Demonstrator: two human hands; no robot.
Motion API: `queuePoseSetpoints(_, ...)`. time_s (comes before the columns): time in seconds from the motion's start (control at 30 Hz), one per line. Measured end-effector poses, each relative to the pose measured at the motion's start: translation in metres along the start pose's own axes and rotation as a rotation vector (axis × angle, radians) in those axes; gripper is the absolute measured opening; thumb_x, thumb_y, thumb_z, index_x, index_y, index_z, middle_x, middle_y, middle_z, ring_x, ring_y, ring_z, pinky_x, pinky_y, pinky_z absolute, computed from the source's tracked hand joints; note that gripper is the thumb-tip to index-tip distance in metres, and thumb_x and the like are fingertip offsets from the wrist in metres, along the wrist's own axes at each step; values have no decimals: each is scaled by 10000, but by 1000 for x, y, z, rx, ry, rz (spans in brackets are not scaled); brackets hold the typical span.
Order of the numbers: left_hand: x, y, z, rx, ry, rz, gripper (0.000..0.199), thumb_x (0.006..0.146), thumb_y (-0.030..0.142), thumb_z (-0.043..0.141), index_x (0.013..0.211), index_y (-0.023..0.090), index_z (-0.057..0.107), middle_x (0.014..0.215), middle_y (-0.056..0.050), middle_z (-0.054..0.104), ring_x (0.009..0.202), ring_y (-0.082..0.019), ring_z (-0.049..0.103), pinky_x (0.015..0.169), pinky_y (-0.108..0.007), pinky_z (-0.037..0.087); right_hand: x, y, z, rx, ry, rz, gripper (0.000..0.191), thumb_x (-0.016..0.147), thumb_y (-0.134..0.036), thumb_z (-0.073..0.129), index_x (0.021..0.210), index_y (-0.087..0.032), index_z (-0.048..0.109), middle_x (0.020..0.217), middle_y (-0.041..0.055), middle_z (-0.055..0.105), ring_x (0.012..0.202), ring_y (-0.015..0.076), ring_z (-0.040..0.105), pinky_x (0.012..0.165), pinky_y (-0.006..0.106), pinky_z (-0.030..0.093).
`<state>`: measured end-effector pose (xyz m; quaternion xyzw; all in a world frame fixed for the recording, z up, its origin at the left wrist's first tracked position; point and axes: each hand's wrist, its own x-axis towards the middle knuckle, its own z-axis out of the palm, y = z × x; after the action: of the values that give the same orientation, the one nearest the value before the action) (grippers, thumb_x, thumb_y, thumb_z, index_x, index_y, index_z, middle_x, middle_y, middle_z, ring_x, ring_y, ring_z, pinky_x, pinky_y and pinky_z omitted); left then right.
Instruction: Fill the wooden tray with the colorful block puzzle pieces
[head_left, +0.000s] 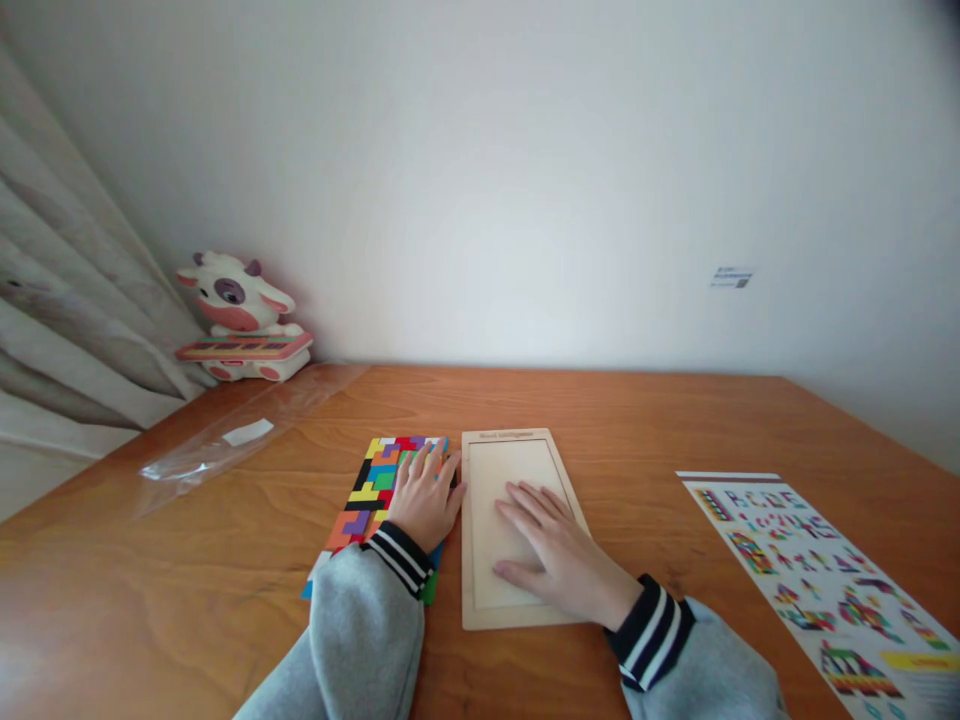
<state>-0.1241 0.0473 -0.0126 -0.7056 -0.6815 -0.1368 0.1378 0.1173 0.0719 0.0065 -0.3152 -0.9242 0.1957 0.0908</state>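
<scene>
On the counter (637, 430) lay coloured blocks (365, 493) beneath a flat left hand (424, 503); just beside, a wooden tray (514, 460) beneath a spread right hand (562, 560); step seemingly touching only, any lift wanting curled fingers.

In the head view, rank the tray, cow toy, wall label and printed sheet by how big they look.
1. Printed sheet, though partly out of view
2. Tray
3. Cow toy
4. Wall label

Coloured blocks (366, 494) partly out of sight
</scene>
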Motion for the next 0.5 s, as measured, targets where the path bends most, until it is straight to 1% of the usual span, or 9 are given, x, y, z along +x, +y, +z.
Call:
queuePoseSetpoints(0.1,-4,-6,8,14,-14,-25,431,969,415,501,1334,210,607,1493,-147,510,1361,-365,484,1127,-589,389,-2,1,-1,25,-1,-2,734,926,-640,524,1485,-167,474,1616,154,327,1508,303,271,1239,529,208)
queuePoseSetpoints(0.2,-6,-11,14,7,-53,-54,468,982,434,468,1376,209,579,1497,-155,504,1384,-381,459,1118,-618,382,-4,2,-2,23,7,-3,715,931,-622,528,1474,-159,486,1611,154,336,1505,299,283,1234,533,228)
queuePoseSetpoints(0.33,-7,-12,16,-29,-90,-73,461,991,358,430,1406,197,553,1502,-157,498,1398,-369,447,1124,-625,367,-5,6,1,11,18,-10,703,935,-608,533,1477,-163,483,1613,149,335,1505,294,284,1235,532,229)
queuePoseSetpoints(0.5,-6,-11,12,-60,-64,-76,429,967,259,423,1356,196,591,1463,-129,550,1375,-325,482,1141,-587,368,-5,7,4,13,35,-26,697,939,-614,523,1477,-171,484,1610,148,342,1504,297,286,1233,540,229)
